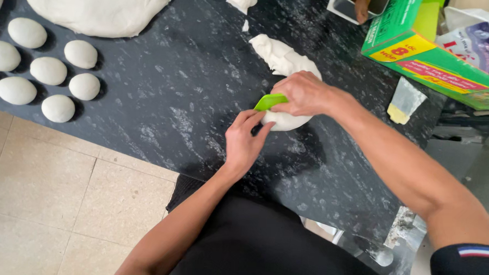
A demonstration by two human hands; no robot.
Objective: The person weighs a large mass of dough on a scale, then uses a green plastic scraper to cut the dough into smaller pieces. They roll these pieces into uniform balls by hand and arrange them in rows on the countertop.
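Both of my forearms reach out over the dark bench (164,90). My left hand (244,143) is bent at the wrist, its fingertips pinching the near edge of the dough piece (283,120). My right hand (304,93) is closed over a green scraper (269,102), pressing it into that dough; my knuckles hide most of the blade. Farther left sit shaped dough balls (48,70), and beyond them a large dough mass (96,4), cut off by the frame.
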